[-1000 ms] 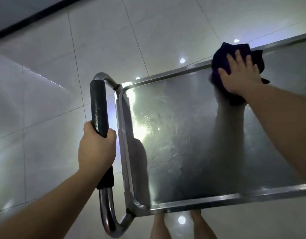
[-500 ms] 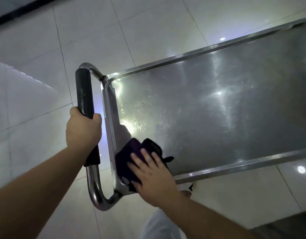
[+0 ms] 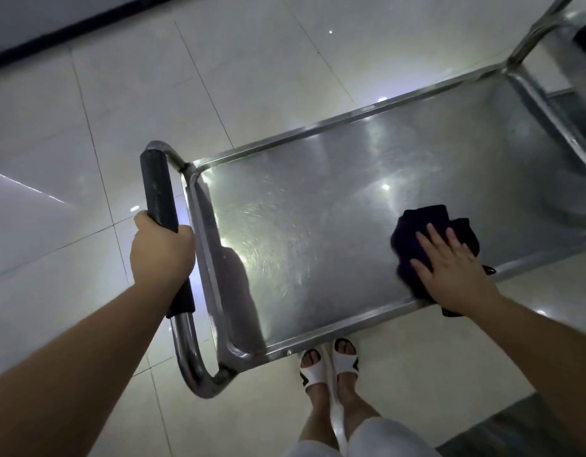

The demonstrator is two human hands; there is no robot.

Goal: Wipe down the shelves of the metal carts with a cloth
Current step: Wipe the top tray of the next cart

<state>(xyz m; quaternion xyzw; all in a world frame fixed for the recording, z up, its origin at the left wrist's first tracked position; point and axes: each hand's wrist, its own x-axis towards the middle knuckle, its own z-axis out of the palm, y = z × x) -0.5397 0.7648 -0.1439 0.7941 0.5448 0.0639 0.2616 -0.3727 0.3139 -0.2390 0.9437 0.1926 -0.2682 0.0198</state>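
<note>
Here right hand [image 3: 450,275] presses flat on cloth [image 3: 427,232]; left hand [image 3: 161,252] grips cart handle [image 3: 159,196].

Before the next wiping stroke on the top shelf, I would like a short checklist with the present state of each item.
1. Left hand grips the cart handle: ok.
2. Right hand lies flat on the dark cloth: ok.
3. Cloth fully on the top shelf: not ok, it overhangs the near rim.
4. Shelf free of objects in the stroke path: ok.
5. Shelf already clean: cannot tell, glare.
</note>
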